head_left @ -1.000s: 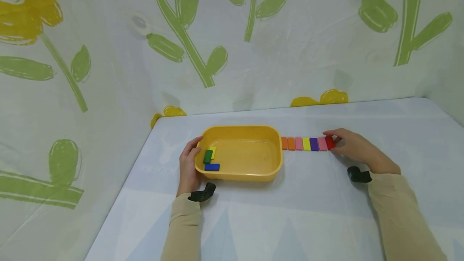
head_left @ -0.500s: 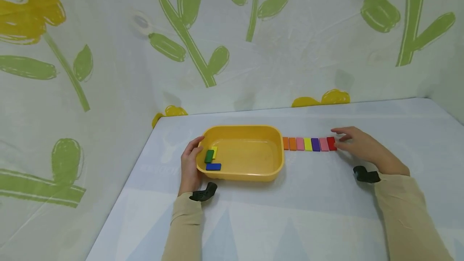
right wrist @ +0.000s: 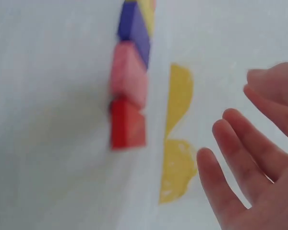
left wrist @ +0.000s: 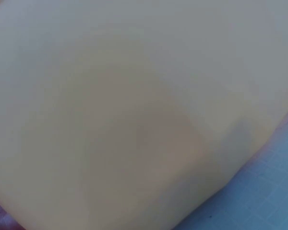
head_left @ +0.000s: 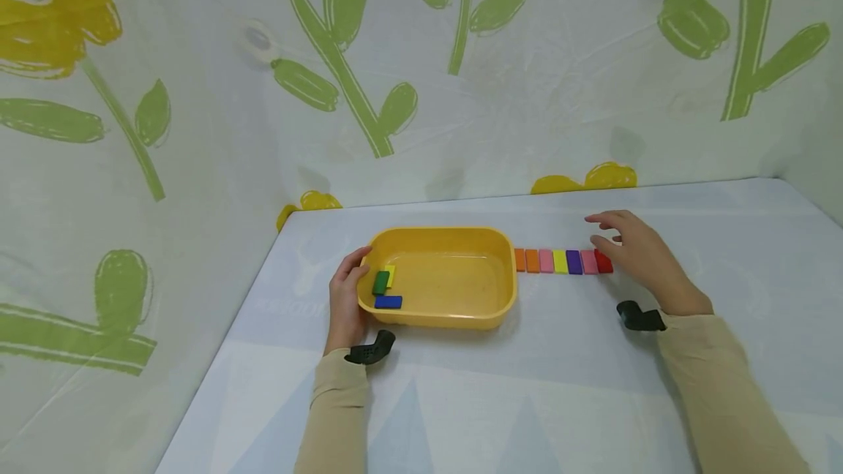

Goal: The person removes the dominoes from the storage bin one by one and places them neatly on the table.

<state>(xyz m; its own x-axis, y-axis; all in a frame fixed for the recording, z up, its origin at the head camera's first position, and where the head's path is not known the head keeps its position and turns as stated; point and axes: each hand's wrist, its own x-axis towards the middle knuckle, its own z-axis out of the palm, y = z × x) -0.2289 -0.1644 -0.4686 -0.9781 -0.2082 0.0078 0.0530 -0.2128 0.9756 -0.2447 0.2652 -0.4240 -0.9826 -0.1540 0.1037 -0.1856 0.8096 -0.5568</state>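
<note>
At the left end of a yellow plastic tub, my left hand grips the wall, thumb over the rim. A green block, a yellow block and a blue block lie inside near that end. My right hand hovers beside the row's far end, fingers spread and holding nothing. The row ends with a red block, after a pink block and a purple block. In the right wrist view these blocks stand on edge, apart from the fingers.
Between the purple block and the tub stand a yellow block, another pink block and two orange blocks. A patterned cloth wall rises behind the table. The tub's blurred side fills most of the left wrist view.
My right hand has let go of the red block, drawn off to the right, then come back up and left above the row's end. The left hand stays on the tub.
</note>
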